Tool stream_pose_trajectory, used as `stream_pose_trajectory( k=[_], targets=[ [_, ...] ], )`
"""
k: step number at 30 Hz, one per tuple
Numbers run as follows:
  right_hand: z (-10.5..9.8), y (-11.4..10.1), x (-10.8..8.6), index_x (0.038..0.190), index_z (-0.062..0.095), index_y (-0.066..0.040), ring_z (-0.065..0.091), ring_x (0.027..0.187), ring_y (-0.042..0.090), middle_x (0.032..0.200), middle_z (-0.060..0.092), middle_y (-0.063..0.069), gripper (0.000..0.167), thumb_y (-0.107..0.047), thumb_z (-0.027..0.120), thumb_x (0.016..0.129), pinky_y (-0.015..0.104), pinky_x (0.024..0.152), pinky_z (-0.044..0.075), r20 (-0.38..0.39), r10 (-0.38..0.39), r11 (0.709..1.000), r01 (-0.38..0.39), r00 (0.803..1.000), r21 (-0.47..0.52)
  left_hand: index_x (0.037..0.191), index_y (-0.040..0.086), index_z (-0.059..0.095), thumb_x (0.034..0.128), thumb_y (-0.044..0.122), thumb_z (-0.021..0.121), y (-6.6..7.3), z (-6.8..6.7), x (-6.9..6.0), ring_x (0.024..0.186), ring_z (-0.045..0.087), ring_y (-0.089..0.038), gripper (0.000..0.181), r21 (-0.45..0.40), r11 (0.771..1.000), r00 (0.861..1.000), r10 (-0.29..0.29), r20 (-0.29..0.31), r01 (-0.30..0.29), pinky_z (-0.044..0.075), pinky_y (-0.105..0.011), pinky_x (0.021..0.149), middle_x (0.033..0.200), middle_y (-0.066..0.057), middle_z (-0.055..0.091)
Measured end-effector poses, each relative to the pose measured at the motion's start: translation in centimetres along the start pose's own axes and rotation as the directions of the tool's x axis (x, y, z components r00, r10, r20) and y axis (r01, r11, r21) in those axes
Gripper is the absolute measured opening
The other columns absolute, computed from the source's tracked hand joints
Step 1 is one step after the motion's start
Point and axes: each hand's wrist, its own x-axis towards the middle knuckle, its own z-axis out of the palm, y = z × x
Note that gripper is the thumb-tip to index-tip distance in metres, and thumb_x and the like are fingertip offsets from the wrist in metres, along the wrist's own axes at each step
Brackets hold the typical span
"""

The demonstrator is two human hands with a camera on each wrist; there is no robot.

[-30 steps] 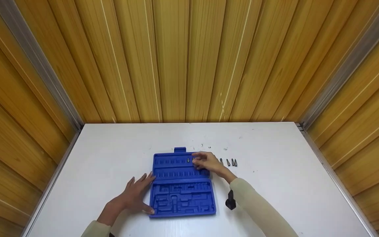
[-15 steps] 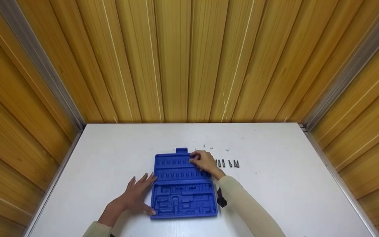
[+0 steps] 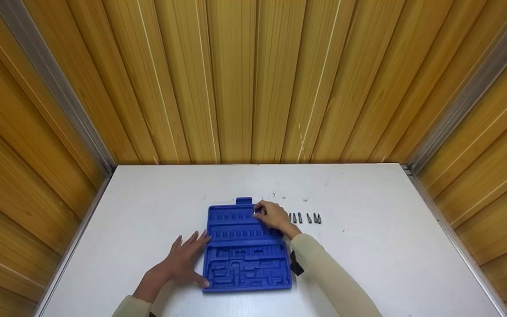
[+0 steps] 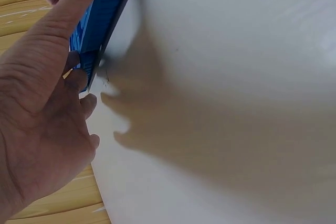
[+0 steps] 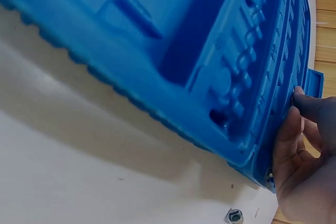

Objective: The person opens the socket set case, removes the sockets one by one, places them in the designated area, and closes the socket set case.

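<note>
A blue plastic tool case (image 3: 247, 242) lies unfolded on the white table, its moulded slots facing up. My right hand (image 3: 275, 215) is over the upper right part of the case, thumb and forefinger pinching a small metal bit (image 3: 255, 212) at the top row of slots. Most of that bit is hidden by the fingers. With fingers spread, my left hand (image 3: 178, 264) rests against the case's left edge, the thumb (image 4: 58, 19) on the lower corner. In the right wrist view, the right fingertips (image 5: 298, 92) touch the case's far section.
Several small metal bits (image 3: 300, 218) stand in a row on the white table (image 3: 368, 246), right of the case; the right hand partly hides the row. Small dark specks lie behind it. Wood-patterned walls (image 3: 253, 88) enclose the table's back and sides.
My right hand has moved slightly left to the bit that showed in the top row, and now pinches it. More of the loose bits show on the table. The left hand keeps its place.
</note>
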Motion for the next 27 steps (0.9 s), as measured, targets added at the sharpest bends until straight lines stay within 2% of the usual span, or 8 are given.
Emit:
stream_pose_trajectory(
  k=[8, 12, 16, 18, 22, 24, 27],
  targets=[
    [0.1, 0.4, -0.5, 0.112, 0.07, -0.005, 0.048, 0.051, 0.004, 0.084, 0.07, 0.01, 0.021, -0.018, 0.072, 0.096, 0.024, 0.056, 0.045, -0.017, -0.028, 0.996, 0.029, 0.999, 0.081, 0.159, 0.004, 0.03, 0.0609, 0.05, 0.096, 0.1, 0.0, -0.1, 0.155, 0.017, -0.052, 0.127, 0.006, 1.0, 1.0, 0.002, 0.01, -0.002, -0.001, -0.077, 0.121, 0.168, -0.023, 0.022],
    [0.2, 0.4, -0.8, 0.109, 0.073, -0.006, 0.048, 0.05, 0.003, 0.083, 0.07, 0.009, 0.019, -0.02, 0.071, 0.096, 0.022, 0.053, 0.042, -0.008, -0.024, 0.995, 0.025, 1.0, 0.094, 0.159, 0.003, 0.031, 0.0601, 0.049, 0.096, 0.3, 0.1, -0.2, 0.154, 0.018, -0.053, 0.127, 0.011, 1.0, 1.0, 0.006, 0.002, -0.006, 0.0, -0.077, 0.12, 0.168, -0.024, 0.023],
    [0.3, 0.4, -0.9, 0.106, 0.073, -0.006, 0.05, 0.053, 0.004, 0.081, 0.069, 0.009, 0.016, -0.018, 0.072, 0.095, 0.02, 0.051, 0.044, -0.007, 0.014, 0.985, -0.013, 1.0, 0.171, 0.158, 0.002, 0.031, 0.0597, 0.049, 0.096, 0.4, 0.1, -0.3, 0.153, 0.018, -0.054, 0.127, 0.012, 1.0, 1.0, 0.013, 0.002, -0.013, 0.0, -0.078, 0.12, 0.167, -0.024, 0.023],
    [0.3, 0.5, -1.0, 0.106, 0.073, -0.004, 0.052, 0.056, 0.005, 0.081, 0.069, 0.01, 0.016, -0.016, 0.073, 0.095, 0.018, 0.05, 0.046, -0.01, 0.041, 0.969, -0.037, 0.999, 0.244, 0.158, 0.002, 0.031, 0.0601, 0.049, 0.096, 0.5, 0.0, -0.3, 0.153, 0.018, -0.054, 0.127, 0.02, 1.0, 1.0, 0.012, 0.004, -0.012, 0.001, -0.078, 0.12, 0.167, -0.024, 0.023],
    [-0.1, 0.4, -0.9, 0.111, 0.071, 0.002, 0.057, 0.062, 0.008, 0.085, 0.07, 0.018, 0.021, -0.013, 0.069, 0.097, 0.017, 0.049, 0.047, -0.018, 0.061, 0.903, -0.048, 0.998, 0.428, 0.158, 0.002, 0.031, 0.0597, 0.047, 0.097, 0.5, -0.2, -0.2, 0.153, 0.019, -0.054, 0.127, 0.03, 1.0, 1.0, 0.007, 0.002, -0.007, 0.001, -0.078, 0.12, 0.167, -0.024, 0.024],
    [-0.5, 0.4, -1.0, 0.115, 0.069, 0.005, 0.059, 0.066, 0.011, 0.091, 0.071, 0.024, 0.023, -0.012, 0.067, 0.099, 0.018, 0.05, 0.048, -0.006, 0.055, 0.871, -0.045, 0.998, 0.49, 0.158, 0.002, 0.031, 0.0593, 0.047, 0.097, 0.5, -0.4, -0.2, 0.154, 0.018, -0.053, 0.127, 0.029, 1.0, 1.0, 0.001, 0.005, -0.001, 0.001, -0.078, 0.12, 0.167, -0.024, 0.024],
    [-1.2, 0.4, -1.3, 0.118, 0.067, 0.007, 0.067, 0.073, 0.015, 0.101, 0.072, 0.028, 0.027, -0.012, 0.065, 0.1, 0.021, 0.055, 0.055, 0.03, 0.05, 0.845, -0.058, 0.998, 0.531, 0.158, 0.003, 0.031, 0.0589, 0.048, 0.097, 0.5, -0.5, -0.2, 0.154, 0.018, -0.053, 0.128, 0.034, 0.999, 1.0, -0.013, 0.009, 0.013, 0.0, -0.077, 0.121, 0.167, -0.024, 0.024]
  ],
)
